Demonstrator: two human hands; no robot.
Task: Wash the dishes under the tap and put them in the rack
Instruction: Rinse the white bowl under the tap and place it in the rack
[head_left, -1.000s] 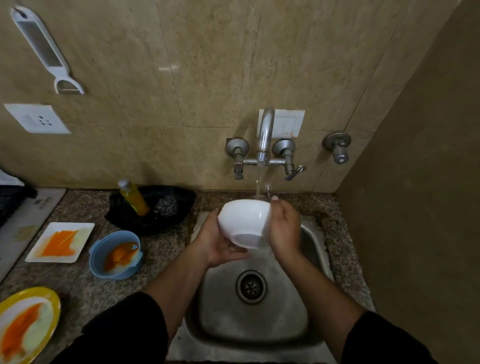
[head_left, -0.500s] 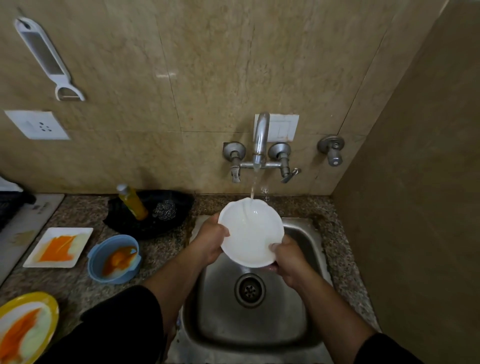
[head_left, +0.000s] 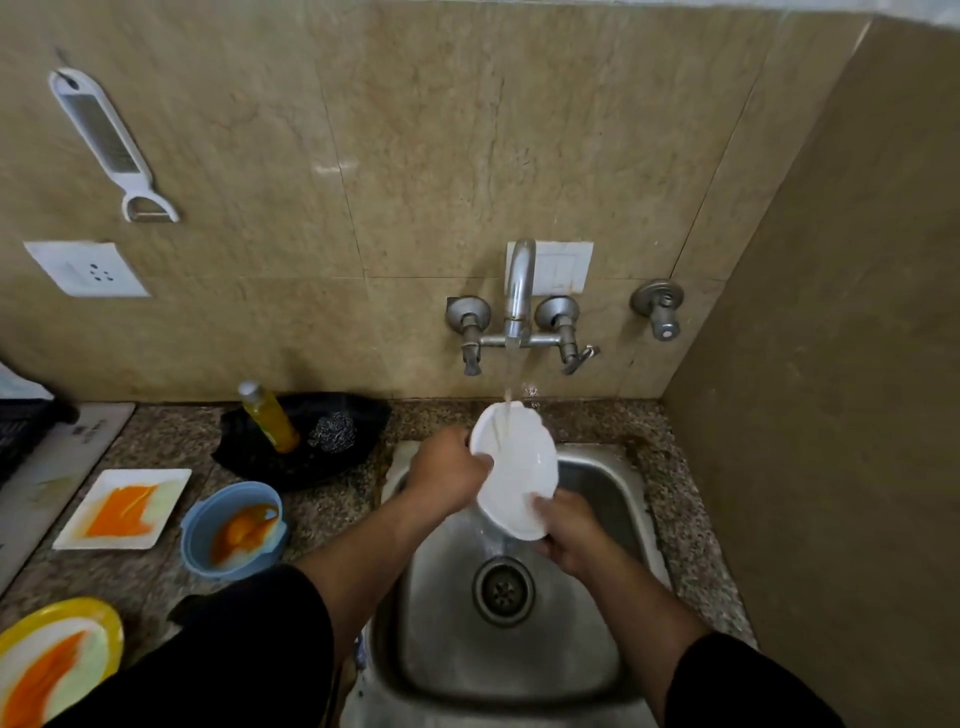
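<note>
A white bowl (head_left: 517, 467) is held tilted over the steel sink (head_left: 613, 488), its inside facing me. Water runs from the wall tap (head_left: 519, 291) onto the bowl's upper rim and pours off its lower edge into the basin. My left hand (head_left: 447, 475) grips the bowl's left rim. My right hand (head_left: 569, 530) holds its lower right edge. Dirty dishes wait on the counter at left: a white square plate (head_left: 122, 509), a blue bowl (head_left: 234, 530) and a yellow plate (head_left: 52, 662), all smeared orange.
A black tray (head_left: 301, 457) behind the blue bowl holds a yellow soap bottle (head_left: 270, 418) and a steel scrubber (head_left: 332, 431). A black rack edge (head_left: 21, 431) shows at far left. A beige wall (head_left: 831, 415) stands close on the right. A grater (head_left: 109, 140) hangs on the tiles.
The bowl has turned from bottom-up to inside facing me and tilted further. My right hand slid from its right side down to its lower edge.
</note>
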